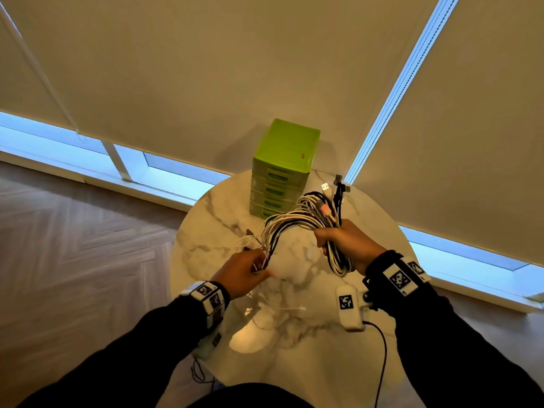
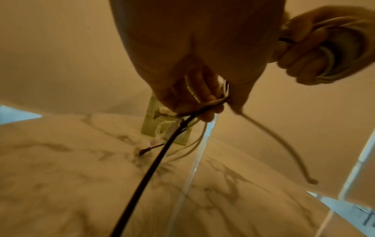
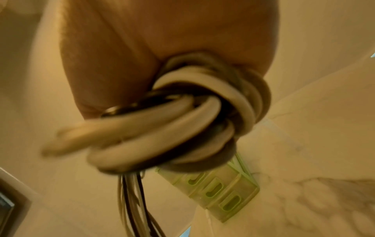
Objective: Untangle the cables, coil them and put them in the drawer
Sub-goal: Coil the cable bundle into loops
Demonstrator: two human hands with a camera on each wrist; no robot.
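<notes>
Pale roller blinds behind, strips of window light below them, herringbone wood floor to the left. Round marble-patterned counter in the middle, with a green drawer unit standing upright at its far edge, all drawers closed as far as the head view shows.

Held above the counter, clear of its surface: a bundle of white and black cables, arching from one hand to the other. Right hand above the right part of the counter, grip wrapped tight round the coiled part of the bundle, loops hanging below the fist and several plug ends sticking up past it toward the far edge. From the right wrist view, thick pale loops crossing over each other right under the palm, thin strands trailing down, drawer unit beyond.

Left hand nearer the middle of the counter, grip pinched on the loose strands at the other end of the bundle. From the left wrist view, fingers curled round a few thin white and dark strands, a black cable running down toward the camera, a pale loose end dangling to the right.

Dark sleeves on both arms, marker-tagged wristbands at each wrist.
</notes>
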